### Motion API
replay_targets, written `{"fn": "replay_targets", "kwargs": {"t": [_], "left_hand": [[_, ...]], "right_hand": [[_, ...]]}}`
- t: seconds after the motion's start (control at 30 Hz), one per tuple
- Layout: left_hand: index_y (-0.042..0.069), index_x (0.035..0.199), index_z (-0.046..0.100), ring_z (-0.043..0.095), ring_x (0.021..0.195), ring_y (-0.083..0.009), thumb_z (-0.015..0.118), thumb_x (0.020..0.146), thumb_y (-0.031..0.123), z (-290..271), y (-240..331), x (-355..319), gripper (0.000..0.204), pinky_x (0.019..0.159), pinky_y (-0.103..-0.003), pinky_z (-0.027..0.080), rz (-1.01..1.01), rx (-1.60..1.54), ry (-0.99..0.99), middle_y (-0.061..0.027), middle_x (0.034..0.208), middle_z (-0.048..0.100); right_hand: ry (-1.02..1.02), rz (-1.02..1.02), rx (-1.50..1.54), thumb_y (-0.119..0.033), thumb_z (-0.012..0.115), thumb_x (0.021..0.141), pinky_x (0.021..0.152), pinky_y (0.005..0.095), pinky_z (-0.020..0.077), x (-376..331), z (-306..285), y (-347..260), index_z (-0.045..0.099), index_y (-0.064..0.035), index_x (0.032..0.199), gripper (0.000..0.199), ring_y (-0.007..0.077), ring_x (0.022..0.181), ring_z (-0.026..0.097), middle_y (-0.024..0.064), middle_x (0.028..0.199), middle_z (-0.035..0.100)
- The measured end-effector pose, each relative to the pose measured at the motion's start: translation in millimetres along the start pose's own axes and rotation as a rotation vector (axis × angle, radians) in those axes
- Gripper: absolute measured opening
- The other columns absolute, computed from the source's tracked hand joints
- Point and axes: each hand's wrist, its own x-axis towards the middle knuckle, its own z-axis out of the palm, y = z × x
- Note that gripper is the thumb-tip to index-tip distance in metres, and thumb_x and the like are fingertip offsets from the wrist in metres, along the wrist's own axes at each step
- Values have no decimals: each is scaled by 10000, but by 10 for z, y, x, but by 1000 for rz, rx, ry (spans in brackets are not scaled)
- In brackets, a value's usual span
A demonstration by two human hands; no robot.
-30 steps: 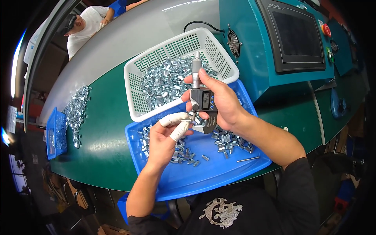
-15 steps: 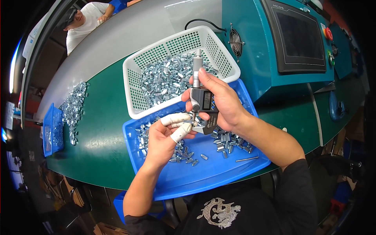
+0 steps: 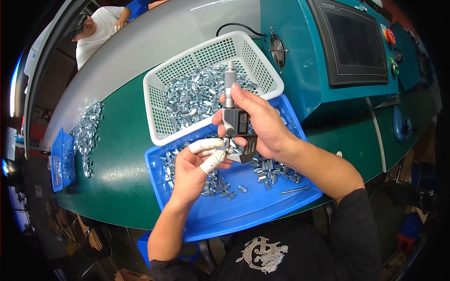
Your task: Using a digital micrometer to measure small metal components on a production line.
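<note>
My right hand [image 3: 260, 124] grips a digital micrometer [image 3: 233, 117], its thimble pointing up and away from me. My left hand [image 3: 197, 164], with white finger cots on the thumb and forefinger, pinches a small silver metal part [image 3: 227, 150] and holds it at the micrometer's jaws. Both hands hover over a blue tray [image 3: 262, 206] with several loose silver parts scattered in it. Just behind stands a white perforated basket [image 3: 164, 89] holding a heap of the same parts.
A teal machine with a dark screen [image 3: 354, 40] and buttons rises at the right. A thin metal rod [image 3: 294, 190] lies in the tray. Further left lie a pile of parts [image 3: 86, 133] and a small blue tray [image 3: 61, 159]. Another person [image 3: 96, 30] works at the far end.
The view has shifted slightly. My hands stay together at the micrometer with the part between them; no clear change in grip.
</note>
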Motion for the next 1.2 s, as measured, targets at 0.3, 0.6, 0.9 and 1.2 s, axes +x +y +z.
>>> {"fn": "replay_targets", "kwargs": {"t": [0.3, 0.6, 0.9, 1.2], "left_hand": [[-22, 1057, 611, 670, 832, -216, 625, 857, 23, 1, 0, 9, 205, 741, -313, 569, -22, 4, 7, -124, 965, 664], [-16, 1053, 630, 649, 870, -161, 652, 827, -9, -45, -38, 46, 227, 776, -296, 551, 34, 119, 4, -90, 971, 663], [8, 1048, 647, 608, 788, -97, 658, 822, 3, -53, -41, 66, 226, 694, -235, 502, 40, 166, -2, -41, 927, 665], [9, 986, 648, 614, 781, -96, 666, 818, 45, -56, -92, 66, 173, 702, -236, 495, 64, 115, -33, -36, 882, 662]], "right_hand": [[26, 13, -29, -409, 414, 980, 374, 194, 410, -10, 29, -18, 488, -63, 1079, 367, 134, 650, 640, 129, 855, 633], [1, 6, -53, -398, 418, 982, 377, 186, 403, -10, -7, -7, 500, -63, 1076, 357, 111, 648, 639, 105, 848, 637], [35, 16, -107, -412, 408, 982, 389, 185, 405, -19, 25, -22, 498, -45, 1132, 406, 97, 650, 621, 93, 847, 627], [126, 1, -151, -376, 434, 980, 371, 197, 387, -60, 110, -8, 472, -68, 1124, 342, 131, 618, 603, 105, 806, 619]]}}
